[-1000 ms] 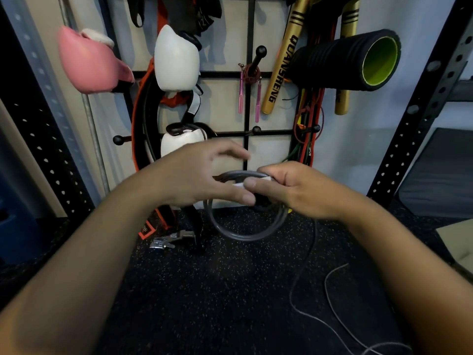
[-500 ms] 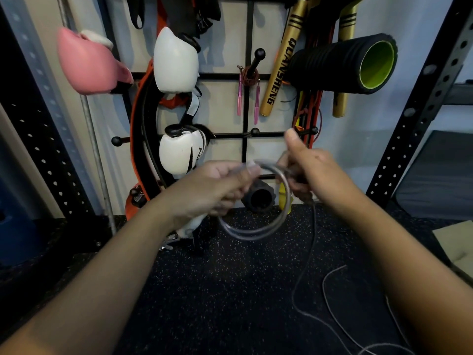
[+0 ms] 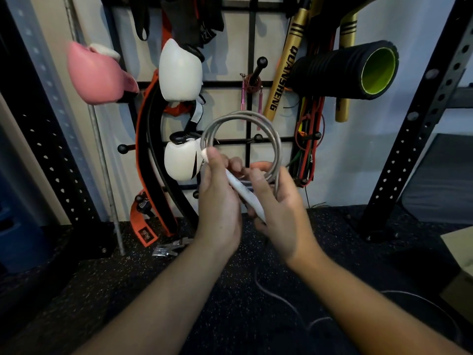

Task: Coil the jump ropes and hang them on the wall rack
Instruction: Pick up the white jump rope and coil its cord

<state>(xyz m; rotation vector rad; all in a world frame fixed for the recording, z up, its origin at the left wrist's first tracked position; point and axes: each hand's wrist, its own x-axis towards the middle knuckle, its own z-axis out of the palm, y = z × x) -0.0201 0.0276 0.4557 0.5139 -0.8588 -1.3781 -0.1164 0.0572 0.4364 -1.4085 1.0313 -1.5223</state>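
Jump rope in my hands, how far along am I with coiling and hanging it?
Done: several loops of the grey jump rope are coiled, and a pink-handled rope already hangs on the wall rack. In hand: the left hand and right hand hold the coil and its white handle. Left: slack cord on the floor, then hanging.

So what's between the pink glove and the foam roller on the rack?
In the head view, between the pink glove and the foam roller: a white glove, a peg holding a pink-handled rope, and a gold bat.

Coil [image 3: 242, 144] now raised upright, handle [image 3: 243, 190] exposed
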